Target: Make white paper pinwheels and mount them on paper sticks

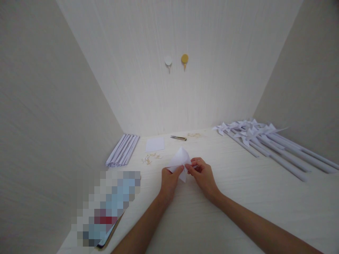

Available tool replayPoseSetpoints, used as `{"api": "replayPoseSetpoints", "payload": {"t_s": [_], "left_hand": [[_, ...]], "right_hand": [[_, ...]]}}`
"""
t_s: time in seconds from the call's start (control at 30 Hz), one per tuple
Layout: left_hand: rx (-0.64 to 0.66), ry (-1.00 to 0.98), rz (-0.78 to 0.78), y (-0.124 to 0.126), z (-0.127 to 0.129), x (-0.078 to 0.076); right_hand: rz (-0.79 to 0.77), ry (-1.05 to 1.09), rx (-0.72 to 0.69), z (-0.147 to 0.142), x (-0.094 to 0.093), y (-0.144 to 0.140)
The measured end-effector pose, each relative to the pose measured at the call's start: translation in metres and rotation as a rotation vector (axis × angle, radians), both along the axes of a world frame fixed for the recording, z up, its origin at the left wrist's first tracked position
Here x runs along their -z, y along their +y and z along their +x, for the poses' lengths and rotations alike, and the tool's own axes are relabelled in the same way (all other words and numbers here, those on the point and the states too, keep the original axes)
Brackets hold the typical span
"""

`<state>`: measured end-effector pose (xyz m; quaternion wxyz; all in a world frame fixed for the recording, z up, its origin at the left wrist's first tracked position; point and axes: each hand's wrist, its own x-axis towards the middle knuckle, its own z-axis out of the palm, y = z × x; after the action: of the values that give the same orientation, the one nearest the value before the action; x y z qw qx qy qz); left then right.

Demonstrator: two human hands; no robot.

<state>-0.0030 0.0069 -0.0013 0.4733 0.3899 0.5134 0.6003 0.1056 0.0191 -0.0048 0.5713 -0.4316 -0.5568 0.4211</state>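
Pinching folded paper [180, 161] between both hands

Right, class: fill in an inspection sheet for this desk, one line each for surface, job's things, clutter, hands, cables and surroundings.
Surface: pale wood-grain desk, set in an alcove.
Job's things: folded white paper, pinched by both hands.
Clutter: paper rolls at left; paper square; small sticks; cutter; pinwheels piled at right; blurred object near left.
Hands: left hand and right hand both grip the paper.
Cables: nothing seen.
Surroundings: pale walls; white hook and yellow hook on the back wall.
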Motion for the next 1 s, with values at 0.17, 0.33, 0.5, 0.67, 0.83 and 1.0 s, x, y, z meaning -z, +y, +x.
{"api": "replayPoseSetpoints", "payload": {"t_s": [0.17,0.33,0.5,0.67,0.83,1.0], "left_hand": [[0.004,-0.027,-0.011,0.000,-0.001,0.001],[0.009,-0.043,-0.003,-0.001,0.000,0.001],[-0.003,-0.049,-0.008,0.000,-0.001,0.003],[-0.028,-0.050,0.001,0.002,-0.003,0.004],[-0.070,-0.020,-0.013,0.000,0.000,0.001],[-0.034,-0.108,-0.001,-0.004,0.004,-0.001]], "right_hand": [[0.008,-0.016,-0.013,0.000,0.002,0.001],[0.015,-0.022,-0.015,0.000,0.001,0.001],[0.031,-0.023,-0.010,0.000,-0.001,-0.001],[0.084,-0.059,-0.005,-0.001,-0.001,-0.001],[0.073,-0.039,-0.005,0.000,-0.002,-0.002],[-0.130,0.271,-0.108,-0.005,-0.002,-0.009]]}}
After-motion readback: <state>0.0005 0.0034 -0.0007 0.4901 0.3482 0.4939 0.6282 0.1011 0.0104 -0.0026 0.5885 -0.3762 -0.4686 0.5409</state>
